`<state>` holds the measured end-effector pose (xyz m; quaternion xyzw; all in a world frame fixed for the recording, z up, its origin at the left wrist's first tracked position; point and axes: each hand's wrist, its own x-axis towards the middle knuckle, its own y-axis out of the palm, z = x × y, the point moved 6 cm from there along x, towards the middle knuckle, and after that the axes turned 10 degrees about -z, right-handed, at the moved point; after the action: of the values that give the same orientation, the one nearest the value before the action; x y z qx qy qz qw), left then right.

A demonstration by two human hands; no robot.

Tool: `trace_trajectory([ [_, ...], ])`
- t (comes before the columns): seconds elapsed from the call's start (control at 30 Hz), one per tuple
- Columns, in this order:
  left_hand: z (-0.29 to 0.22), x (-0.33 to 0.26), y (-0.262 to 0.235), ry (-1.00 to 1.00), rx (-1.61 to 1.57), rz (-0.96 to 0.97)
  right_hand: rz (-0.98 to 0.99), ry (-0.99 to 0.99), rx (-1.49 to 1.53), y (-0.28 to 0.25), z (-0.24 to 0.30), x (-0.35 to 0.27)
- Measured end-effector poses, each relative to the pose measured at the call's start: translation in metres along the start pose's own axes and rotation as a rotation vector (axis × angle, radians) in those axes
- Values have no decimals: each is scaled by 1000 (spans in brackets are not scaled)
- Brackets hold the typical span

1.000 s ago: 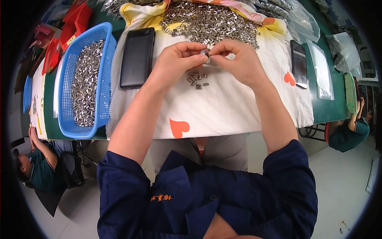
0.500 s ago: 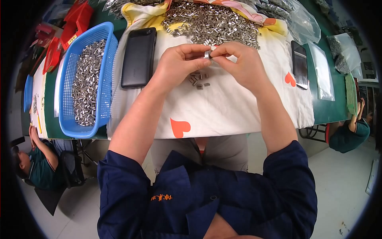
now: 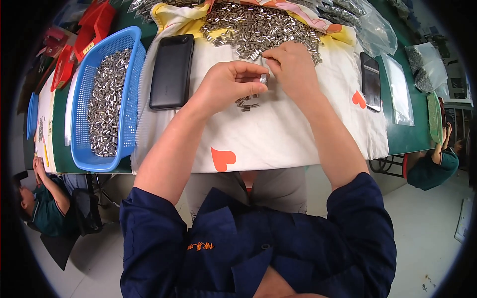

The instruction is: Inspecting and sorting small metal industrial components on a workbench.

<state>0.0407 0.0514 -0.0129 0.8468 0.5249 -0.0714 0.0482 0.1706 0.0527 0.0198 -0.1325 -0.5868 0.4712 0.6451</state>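
Observation:
Between the thumb and fingers of my left hand is a small silver metal piece, held above the white cloth. My right hand is at the near edge of a heap of small silver metal cylinders, apart from the left hand. Its thumb and index finger are pinched together; whatever may be between them is too small to make out. A few loose metal cylinders lie on the cloth just below the left hand, partly hidden by it.
Left of the cloth stands a blue plastic basket of similar cylinders. A black power bank or phone-like slab lies beside it. On the right are a phone and a clear plastic bag. Red bins stand far left; co-workers sit at both sides.
My hands have separated. The right has moved up and away toward the heap, while the left has dropped slightly, keeping the metal piece.

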Motion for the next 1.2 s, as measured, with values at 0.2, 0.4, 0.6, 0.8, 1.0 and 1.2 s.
trace_trajectory([
  [0.2, -1, -1, -2, -10, -18, -6, 75, 30, -62, 1, 0, 0],
  [0.4, -3, -1, -1, -7, -4, -15, -28, 20, -45, 1, -1, 0],
  [0.6, -3, 1, -2, -11, -57, -13, 88, -27, -64, -1, 6, -2],
  [0.8, 2, 4, -10, -11, -255, -89, 161, 382, 468, -20, 2, 3],
  [1.0, -1, 4, -11, 10, -270, -99, 225, 402, 642, -14, 10, -3],
  [1.2, 0, 4, -11, 12, -208, -149, 64, 76, 338, -23, 26, -2],
])
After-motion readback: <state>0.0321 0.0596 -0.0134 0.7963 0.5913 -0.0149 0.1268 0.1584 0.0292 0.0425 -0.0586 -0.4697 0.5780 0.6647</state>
